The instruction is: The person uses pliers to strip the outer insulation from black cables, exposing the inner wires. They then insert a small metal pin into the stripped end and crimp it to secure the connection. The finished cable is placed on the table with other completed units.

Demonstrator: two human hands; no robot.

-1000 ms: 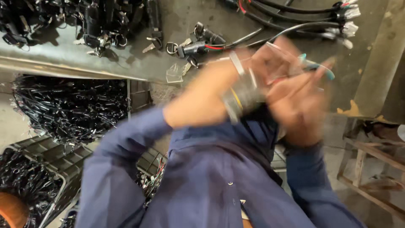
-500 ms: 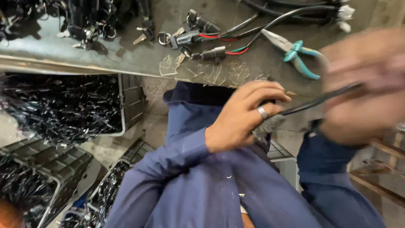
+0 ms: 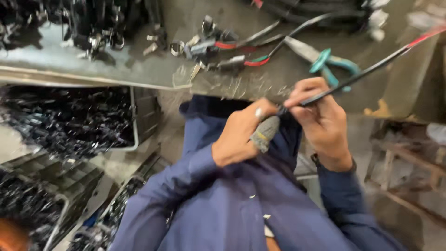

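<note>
The left hand was closed around a grey-handled tool at mid-frame. Just right, the right hand pinched 1 thin black cable running far right. It looked light and floppy, best gripped near the worked end.

The grey workbench carries teal-handled pliers, wired connectors — and, seemingly, black parts.
</note>
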